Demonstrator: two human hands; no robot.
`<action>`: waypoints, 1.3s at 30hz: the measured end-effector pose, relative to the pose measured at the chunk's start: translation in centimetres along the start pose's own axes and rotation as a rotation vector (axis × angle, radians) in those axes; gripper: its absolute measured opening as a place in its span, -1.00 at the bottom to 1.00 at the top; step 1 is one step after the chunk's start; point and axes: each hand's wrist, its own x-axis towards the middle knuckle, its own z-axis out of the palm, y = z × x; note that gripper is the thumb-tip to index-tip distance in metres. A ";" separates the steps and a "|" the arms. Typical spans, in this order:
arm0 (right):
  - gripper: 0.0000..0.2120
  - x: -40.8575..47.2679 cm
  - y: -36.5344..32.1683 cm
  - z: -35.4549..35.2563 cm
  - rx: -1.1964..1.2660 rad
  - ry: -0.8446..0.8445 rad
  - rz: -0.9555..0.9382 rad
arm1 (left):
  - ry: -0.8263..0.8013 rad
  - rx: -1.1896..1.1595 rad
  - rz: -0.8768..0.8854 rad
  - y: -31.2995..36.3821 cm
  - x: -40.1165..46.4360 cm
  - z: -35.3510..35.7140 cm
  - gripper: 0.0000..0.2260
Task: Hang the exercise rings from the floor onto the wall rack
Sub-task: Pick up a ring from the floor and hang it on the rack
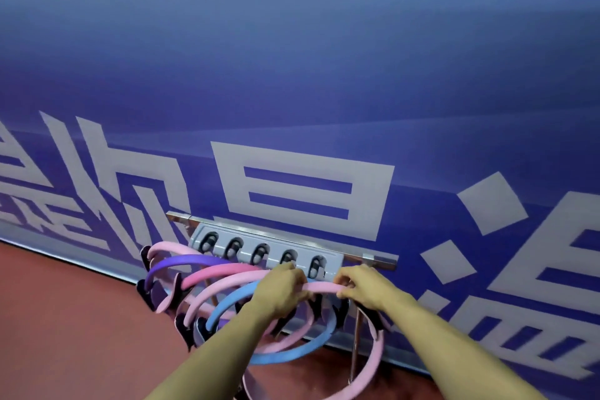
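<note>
A grey wall rack (331,261) with a row of dark hooks is fixed low on the blue wall. Several exercise rings hang from it: a pale pink one (168,247), a purple one (181,261), a hot pink one (220,272) and a blue one (285,355). My left hand (284,289) and my right hand (363,286) both grip the top of a light pink ring (324,286), held just below the rightmost hook (315,265). The lower arc of this ring curves down at the right (376,357).
The blue wall banner (292,75) with large white characters fills the view. A reddish-brown floor (65,318) lies at the lower left. A thin metal rod (355,344) stands under the rack's right end.
</note>
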 end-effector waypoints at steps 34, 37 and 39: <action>-0.71 3.8 1.7 1.1 -0.060 -0.029 0.021 | -0.241 0.009 0.110 -2.2 5.3 0.7 -0.74; -0.66 4.1 0.2 0.6 -0.050 0.120 -0.064 | -0.103 -0.217 0.045 -2.9 4.2 0.1 -0.84; -0.69 4.6 -1.3 0.5 -0.024 0.178 -0.111 | 0.013 -0.279 -0.003 -4.1 3.5 -0.7 -0.90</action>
